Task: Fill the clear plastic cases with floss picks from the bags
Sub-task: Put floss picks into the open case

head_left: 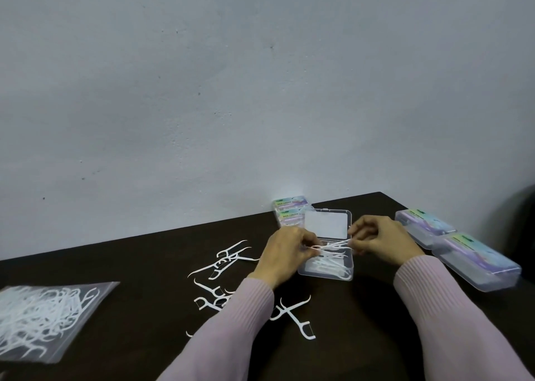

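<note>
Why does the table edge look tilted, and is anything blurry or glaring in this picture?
Head view: the wide-angle lens slants the dark table and stretches the corners. The bag of floss picks at lower left is soft and smeared. Light is dim and even, shadows faint. A pale glare sits on the open clear case lid, where the left hand and right hand pinch floss picks.

open clear case (325, 267) | part-filled with white picks (lid up) | bag (43, 317) flat, far left
</note>
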